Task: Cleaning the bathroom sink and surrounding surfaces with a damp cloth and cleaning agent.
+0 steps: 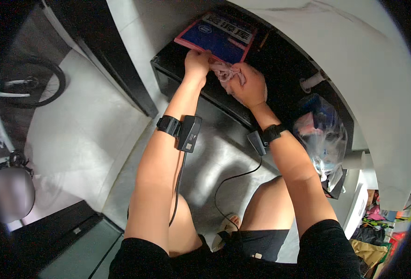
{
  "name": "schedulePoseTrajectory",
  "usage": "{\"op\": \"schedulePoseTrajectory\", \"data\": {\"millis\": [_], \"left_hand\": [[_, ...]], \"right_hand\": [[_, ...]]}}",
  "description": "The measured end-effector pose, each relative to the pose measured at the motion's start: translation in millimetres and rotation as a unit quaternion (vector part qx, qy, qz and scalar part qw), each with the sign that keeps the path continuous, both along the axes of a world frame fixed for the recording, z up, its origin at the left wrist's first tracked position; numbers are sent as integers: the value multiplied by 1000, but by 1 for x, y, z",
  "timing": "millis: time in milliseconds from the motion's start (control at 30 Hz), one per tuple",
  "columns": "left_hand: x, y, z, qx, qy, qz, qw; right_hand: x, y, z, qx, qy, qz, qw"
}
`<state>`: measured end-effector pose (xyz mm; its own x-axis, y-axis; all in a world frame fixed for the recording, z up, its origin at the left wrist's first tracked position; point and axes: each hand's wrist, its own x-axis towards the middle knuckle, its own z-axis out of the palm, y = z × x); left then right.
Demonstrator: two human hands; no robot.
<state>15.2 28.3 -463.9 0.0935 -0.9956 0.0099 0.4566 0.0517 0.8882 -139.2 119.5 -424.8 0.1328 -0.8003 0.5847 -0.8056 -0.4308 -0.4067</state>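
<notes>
Near the top middle, a blue book with a pink border [216, 37] and large writing on its cover lies at the back of a dark shelf [177, 64]. My left hand [196, 64] grips the book's near edge, its fingertips beside a crumpled pinkish cloth [223, 72]. That cloth is bunched in my right hand [250, 83], close against the book's lower right corner. Black straps with small cabled boxes sit on both forearms.
Right of my right hand, a clear plastic bag [320, 132] with mixed contents stands on the shelf, near a pale cylindrical object [312, 82]. A white curved surface [369, 69] overhangs the right side. A bicycle wheel [34, 83] is at far left, beyond a dark door frame [116, 59].
</notes>
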Motion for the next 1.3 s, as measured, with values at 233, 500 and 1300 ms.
{"op": "schedulePoseTrajectory", "data": {"millis": [233,500,1300], "left_hand": [[61,82,3,140,-26,-71,987],[93,172,20,229,82,-39,969],[94,206,42,229,141,-36,962]], "right_hand": [[-7,65,-5,81,-57,35,994],[-25,74,-9,34,-346,-107,931],[136,72,23,66,114,172,976]]}}
